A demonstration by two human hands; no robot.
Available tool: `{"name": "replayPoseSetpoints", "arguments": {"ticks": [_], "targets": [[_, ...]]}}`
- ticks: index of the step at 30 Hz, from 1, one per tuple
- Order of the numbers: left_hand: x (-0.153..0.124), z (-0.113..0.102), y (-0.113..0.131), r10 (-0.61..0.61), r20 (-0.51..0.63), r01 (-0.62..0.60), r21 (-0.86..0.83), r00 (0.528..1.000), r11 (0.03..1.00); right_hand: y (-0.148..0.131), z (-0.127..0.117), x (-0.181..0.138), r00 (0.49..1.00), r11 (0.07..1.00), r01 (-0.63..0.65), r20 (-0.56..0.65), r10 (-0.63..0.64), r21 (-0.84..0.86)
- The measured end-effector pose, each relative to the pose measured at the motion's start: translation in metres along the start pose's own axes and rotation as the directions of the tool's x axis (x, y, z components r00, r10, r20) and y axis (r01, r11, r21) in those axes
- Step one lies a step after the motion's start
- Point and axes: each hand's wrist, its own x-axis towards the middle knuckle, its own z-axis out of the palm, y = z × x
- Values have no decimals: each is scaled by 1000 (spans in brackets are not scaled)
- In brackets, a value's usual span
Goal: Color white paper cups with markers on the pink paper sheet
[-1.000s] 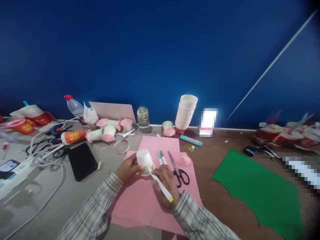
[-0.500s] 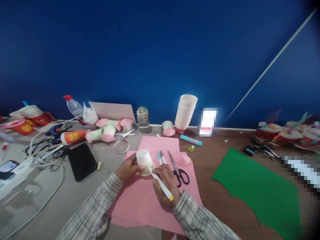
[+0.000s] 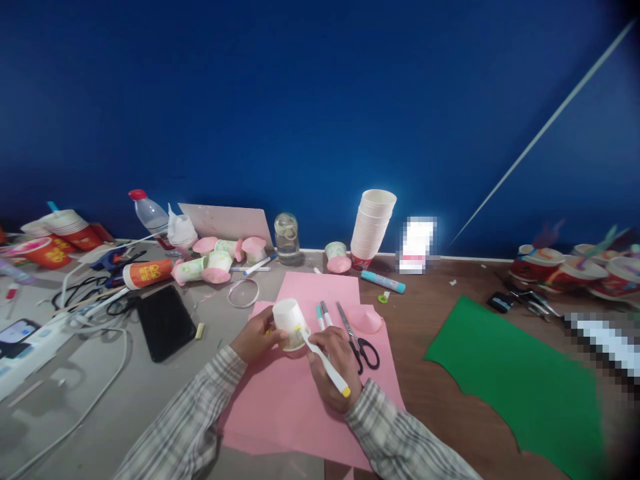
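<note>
A small white paper cup (image 3: 289, 319), upside down and a little tilted, is gripped at its left side by my left hand (image 3: 257, 337). Yellow marks show on its lower right wall. My right hand (image 3: 334, 365) pinches a white marker with a yellow end (image 3: 327, 368), its tip close to the cup; whether it touches I cannot tell. Under both hands lies pink paper (image 3: 280, 413). Beside my right hand are black-handled scissors (image 3: 354, 337), two capped markers (image 3: 323, 315) and a cut pink paper piece (image 3: 365, 320).
Behind stand a tall stack of paper cups (image 3: 371, 227), a glass jar (image 3: 287, 240) and several decorated cups with pink paper (image 3: 217, 267). Green sheet (image 3: 520, 387) lies right. To the left are a black phone (image 3: 165, 323), a power strip (image 3: 37, 360) and cables.
My right hand has drawn the marker slightly right, away from the cup. More of the yellow marks now show; the left hand keeps its hold.
</note>
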Motion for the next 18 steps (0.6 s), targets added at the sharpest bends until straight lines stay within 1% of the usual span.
{"name": "replayPoseSetpoints", "arguments": {"ticks": [4,8,12,15,18], "targets": [[0,0,0,10,2,-10,-19,1000,1000,1,0,-1,1000,1000,29,8,-29,12],[0,1,1,17,-4,-17,-43,1000,999,2,0,-1,1000,1000,-2,1,2,6],[0,1,-2,-3,12,3,-33,1000,999,2,0,-1,999,999,33,-1,-32,12],[0,0,-3,-6,8,6,-4,1000,1000,3,1,-1,1000,1000,13,-11,-13,3],[0,0,-2,-10,5,10,-27,1000,1000,3,1,-1,999,999,32,-3,-32,11]]}}
